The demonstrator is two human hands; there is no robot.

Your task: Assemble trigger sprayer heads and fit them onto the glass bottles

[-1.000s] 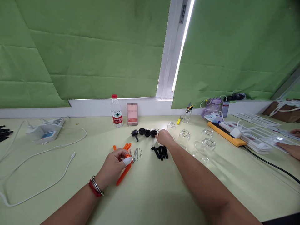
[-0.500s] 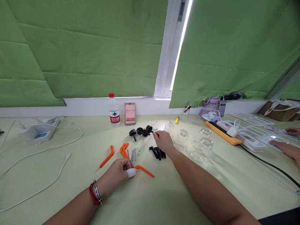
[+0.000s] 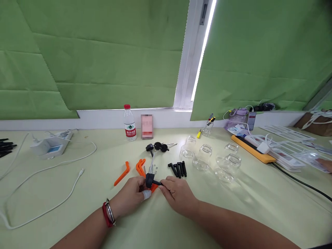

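Note:
My left hand (image 3: 135, 191) is closed on an orange bent handle (image 3: 154, 187), partly hidden by the fingers and the part in front of it. Held by its black stem, a black round cap with a metal rod (image 3: 149, 180) is pinched in my right hand (image 3: 178, 195). The cap meets the left fingertips; I cannot tell whether it touches the orange piece. Just beyond lie more orange handles (image 3: 140, 167), thin metal screws and several tiny nuts (image 3: 155, 168). Another orange handle (image 3: 121, 174) rests at left. Short black handles (image 3: 177, 169) lie in a row at right.
More black caps with metal rods (image 3: 157, 146) lie farther back. Clear glass jars (image 3: 202, 158) stand at right, near an orange-edged power strip (image 3: 252, 149). A water bottle (image 3: 129, 124) stands by the wall. White cable (image 3: 70, 190) loops at left. Another person's hand (image 3: 325, 165) shows far right.
My right hand has come back from the far pile toward my left hand, bringing a black cap with a rod. My left hand stays near the same spot with the orange handle.

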